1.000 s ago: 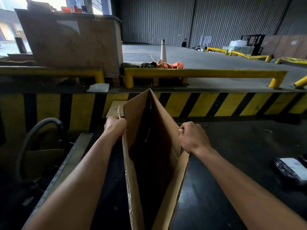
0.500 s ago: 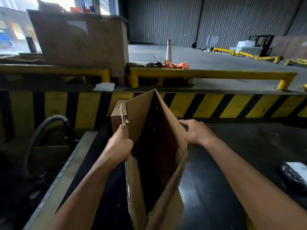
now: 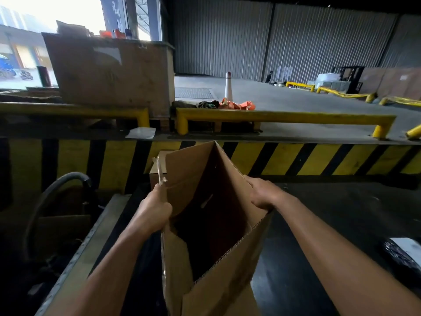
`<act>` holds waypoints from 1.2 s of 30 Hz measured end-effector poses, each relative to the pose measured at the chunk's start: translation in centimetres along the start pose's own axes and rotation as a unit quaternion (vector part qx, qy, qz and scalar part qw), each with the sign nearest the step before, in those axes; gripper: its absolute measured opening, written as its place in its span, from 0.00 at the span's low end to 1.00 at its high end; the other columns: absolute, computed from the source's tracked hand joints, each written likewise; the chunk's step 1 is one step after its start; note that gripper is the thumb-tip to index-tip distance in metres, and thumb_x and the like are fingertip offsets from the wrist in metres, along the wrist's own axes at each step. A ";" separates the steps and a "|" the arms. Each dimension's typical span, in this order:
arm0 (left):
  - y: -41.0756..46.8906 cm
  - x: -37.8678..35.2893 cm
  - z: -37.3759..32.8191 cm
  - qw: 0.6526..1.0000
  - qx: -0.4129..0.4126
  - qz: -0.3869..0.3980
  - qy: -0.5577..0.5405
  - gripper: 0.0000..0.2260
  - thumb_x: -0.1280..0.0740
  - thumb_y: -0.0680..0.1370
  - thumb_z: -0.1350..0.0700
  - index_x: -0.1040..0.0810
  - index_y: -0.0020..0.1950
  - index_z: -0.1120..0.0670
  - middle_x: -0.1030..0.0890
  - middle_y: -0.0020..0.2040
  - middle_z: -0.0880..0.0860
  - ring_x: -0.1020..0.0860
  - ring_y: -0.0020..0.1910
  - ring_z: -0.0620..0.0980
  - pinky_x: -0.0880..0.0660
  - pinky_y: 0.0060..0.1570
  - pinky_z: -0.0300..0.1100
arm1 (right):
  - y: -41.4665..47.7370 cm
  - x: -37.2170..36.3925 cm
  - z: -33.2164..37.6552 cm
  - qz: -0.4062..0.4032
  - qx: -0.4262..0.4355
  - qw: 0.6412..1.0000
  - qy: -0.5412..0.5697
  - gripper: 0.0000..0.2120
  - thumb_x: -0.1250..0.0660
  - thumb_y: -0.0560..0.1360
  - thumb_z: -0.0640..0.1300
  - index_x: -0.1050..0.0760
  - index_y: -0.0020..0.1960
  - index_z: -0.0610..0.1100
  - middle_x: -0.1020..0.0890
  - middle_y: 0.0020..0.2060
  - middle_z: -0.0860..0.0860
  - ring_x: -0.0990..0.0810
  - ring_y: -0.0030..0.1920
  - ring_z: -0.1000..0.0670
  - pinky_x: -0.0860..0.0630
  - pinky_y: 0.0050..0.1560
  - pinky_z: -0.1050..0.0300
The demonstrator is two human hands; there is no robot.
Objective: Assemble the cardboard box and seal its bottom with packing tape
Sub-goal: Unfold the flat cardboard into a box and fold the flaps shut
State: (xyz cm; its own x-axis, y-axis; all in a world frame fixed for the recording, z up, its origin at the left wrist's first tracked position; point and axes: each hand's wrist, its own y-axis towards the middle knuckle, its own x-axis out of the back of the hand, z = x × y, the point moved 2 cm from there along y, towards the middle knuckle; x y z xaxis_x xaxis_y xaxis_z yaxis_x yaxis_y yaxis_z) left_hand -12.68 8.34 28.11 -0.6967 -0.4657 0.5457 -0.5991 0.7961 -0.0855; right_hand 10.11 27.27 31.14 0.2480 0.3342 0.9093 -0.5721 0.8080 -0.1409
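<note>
A brown cardboard box [image 3: 189, 169] stands in front of me over a dark work surface [image 3: 319, 224], partly spread into an open sleeve with a dark inside. My left hand [image 3: 155, 210] grips the box's left wall edge. On the right wall's top edge, my right hand [image 3: 262, 195] holds on with its fingers curled over the cardboard. A loose flap [image 3: 218, 290] hangs at the near bottom. No packing tape can be made out with certainty.
A yellow-and-black striped dock wall [image 3: 296, 158] runs across just behind the box, topped by yellow rails [image 3: 284, 116]. A small cardboard carton [image 3: 157, 165] sits behind the box's left side. A grey hose [image 3: 52, 188] curves at left. A black-and-white object [image 3: 401, 249] lies at right.
The box has spread wider as my hands pulled its two walls apart. My left hand slid lower along the left edge; my right hand moved outward to the right.
</note>
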 end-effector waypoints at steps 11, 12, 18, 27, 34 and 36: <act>2.8 0.4 4.0 0.999 -0.002 0.023 0.043 0.21 0.38 0.76 0.63 0.28 0.66 0.45 0.18 0.54 0.53 0.19 0.52 0.54 0.19 0.51 0.55 | -6.1 -5.4 -3.1 0.045 -0.039 0.998 0.036 0.43 0.40 0.77 0.34 0.56 0.80 0.62 0.24 0.62 0.45 0.23 0.42 0.53 0.27 0.34 0.61; 2.6 0.0 4.6 0.999 0.000 0.027 0.039 0.21 0.38 0.76 0.63 0.28 0.66 0.45 0.18 0.54 0.53 0.19 0.51 0.54 0.19 0.50 0.55 | -6.3 -6.4 -3.2 0.056 -0.047 0.997 0.034 0.43 0.40 0.77 0.34 0.58 0.79 0.62 0.24 0.59 0.45 0.23 0.41 0.52 0.27 0.34 0.60; 1.2 -2.8 7.6 0.999 0.030 0.024 0.018 0.31 0.40 0.80 0.64 0.41 0.81 0.48 0.25 0.70 0.56 0.23 0.65 0.58 0.24 0.60 0.52 | -5.8 -11.5 -4.4 0.051 -0.061 0.995 0.063 0.42 0.42 0.77 0.36 0.60 0.79 0.63 0.23 0.55 0.44 0.26 0.39 0.52 0.30 0.35 0.60; 0.8 -4.0 10.1 0.996 0.081 0.008 -0.022 0.40 0.40 0.78 0.67 0.50 0.83 0.40 0.35 0.79 0.51 0.29 0.72 0.54 0.22 0.57 0.47 | -4.1 -12.2 -5.9 0.022 -0.052 0.994 0.095 0.40 0.38 0.81 0.40 0.60 0.78 0.66 0.22 0.58 0.43 0.20 0.41 0.50 0.19 0.45 0.51; -0.7 -4.8 8.7 0.993 0.101 -0.027 -0.052 0.37 0.39 0.79 0.66 0.45 0.81 0.37 0.27 0.67 0.49 0.24 0.63 0.54 0.21 0.59 0.59 | -2.2 -11.0 -6.0 0.037 -0.049 0.995 0.073 0.43 0.39 0.80 0.36 0.64 0.79 0.60 0.25 0.44 0.47 0.21 0.38 0.48 0.26 0.33 0.56; -0.5 -4.7 8.8 0.992 0.103 -0.043 -0.052 0.38 0.39 0.76 0.65 0.44 0.80 0.36 0.28 0.72 0.51 0.23 0.64 0.56 0.21 0.60 0.60 | -2.1 -11.0 -6.1 0.039 -0.041 0.997 0.059 0.43 0.40 0.80 0.36 0.65 0.79 0.60 0.26 0.40 0.48 0.22 0.36 0.49 0.30 0.30 0.58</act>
State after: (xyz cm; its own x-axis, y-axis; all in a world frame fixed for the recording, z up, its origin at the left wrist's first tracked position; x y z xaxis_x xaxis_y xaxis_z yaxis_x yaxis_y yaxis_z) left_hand -12.55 6.72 18.29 -0.6703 -0.5737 0.4707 -0.7184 0.6608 -0.2176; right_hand 13.39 24.84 19.05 0.2978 0.4481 0.8429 -0.5292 0.8124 -0.2449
